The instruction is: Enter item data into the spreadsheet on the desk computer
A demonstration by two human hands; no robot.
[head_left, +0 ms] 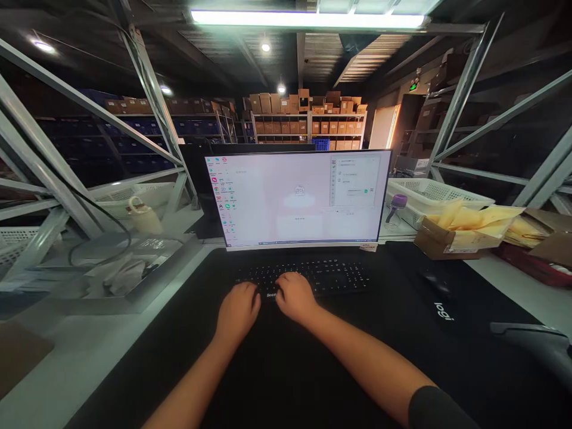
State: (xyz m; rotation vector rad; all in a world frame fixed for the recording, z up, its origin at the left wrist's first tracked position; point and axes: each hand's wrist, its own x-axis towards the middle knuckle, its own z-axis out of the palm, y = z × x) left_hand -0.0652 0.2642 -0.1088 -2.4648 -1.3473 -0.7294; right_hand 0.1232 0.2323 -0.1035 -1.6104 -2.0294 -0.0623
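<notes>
My left hand rests at the left end of a black keyboard, fingers bent over its front edge and the thumb apart. Near the keyboard's middle lies my right hand, its curled fingers on the keys and partly hidden behind the hand. Neither hand holds anything. Behind the keyboard stands a lit monitor with desktop icons down its left side and a small window at upper right. Under the keyboard and both forearms is a black desk mat.
A black mouse sits on the mat at right, with a grey handheld device nearer me. Yellow envelopes fill a cardboard box beside white baskets. At left is a grey tray. Metal struts frame the desk.
</notes>
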